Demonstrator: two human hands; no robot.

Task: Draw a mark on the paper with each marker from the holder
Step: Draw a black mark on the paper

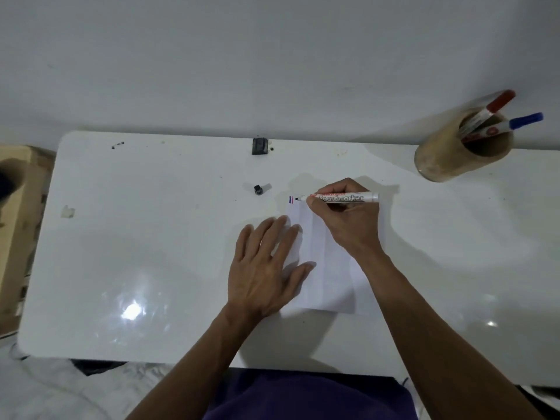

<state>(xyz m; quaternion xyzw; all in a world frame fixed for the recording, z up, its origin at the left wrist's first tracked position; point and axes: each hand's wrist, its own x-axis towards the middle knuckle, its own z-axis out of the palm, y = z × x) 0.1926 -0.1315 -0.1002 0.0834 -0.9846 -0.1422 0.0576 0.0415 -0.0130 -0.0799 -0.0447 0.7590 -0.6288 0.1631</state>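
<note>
A white sheet of paper (330, 277) lies on the white table (145, 244). Short blue and red marks (291, 199) sit at its far left corner. My right hand (345, 219) grips a white board marker (345, 197), uncapped, its black tip on the paper just right of those marks. My left hand (266, 268) rests flat on the paper's left edge, fingers spread. A black cap (258, 190) lies on the table left of the marks. The tan cylindrical holder (454, 156) at the far right holds a red-capped marker (497, 105) and a blue-capped marker (515, 122).
A small black block (260, 146) sits at the table's far edge against the white wall. Dark specks (117, 145) dot the far left corner. A cardboard box (18, 213) stands left of the table. A bit of tape (67, 211) lies near the left edge.
</note>
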